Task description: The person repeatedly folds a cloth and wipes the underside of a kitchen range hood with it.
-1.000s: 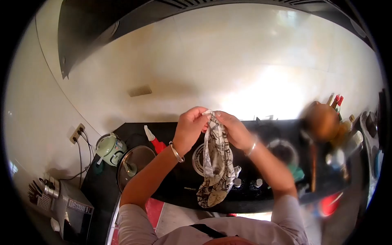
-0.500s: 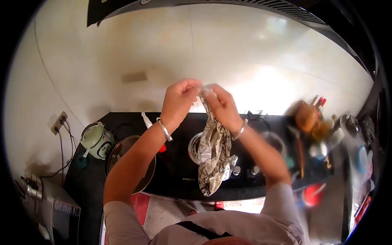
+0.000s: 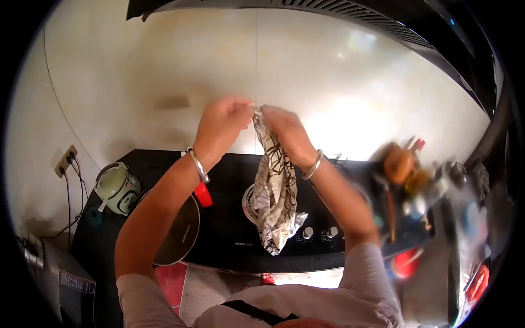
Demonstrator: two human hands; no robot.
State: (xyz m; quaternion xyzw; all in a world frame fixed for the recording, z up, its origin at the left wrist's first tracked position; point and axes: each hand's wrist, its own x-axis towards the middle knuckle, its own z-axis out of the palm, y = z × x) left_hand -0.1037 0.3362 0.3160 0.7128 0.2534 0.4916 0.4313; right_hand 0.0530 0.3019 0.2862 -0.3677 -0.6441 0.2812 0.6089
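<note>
A crumpled cream cloth with dark branching lines (image 3: 276, 186) hangs in front of me above the gas hob (image 3: 224, 235). My left hand (image 3: 223, 124) pinches the very top of the cloth between thumb and fingers. Right beside it, my right hand (image 3: 285, 132) is closed on the cloth just below that top end. The lower part hangs loose and bunched, covering part of the round burner (image 3: 250, 203). Its exact kind I cannot make out. Each wrist wears a silver bangle.
On the left stand a green rice cooker (image 3: 117, 188) and a pan (image 3: 183, 232), partly behind my left arm. A red object (image 3: 203, 194) lies near that forearm. Hob knobs (image 3: 320, 233) are at the front. Blurred jars and a brown pot (image 3: 399, 164) crowd the right.
Both hands and the cloth have shifted slightly left and up in view, while the whole scene has also moved left. Both hands still grip the cloth's top end.
</note>
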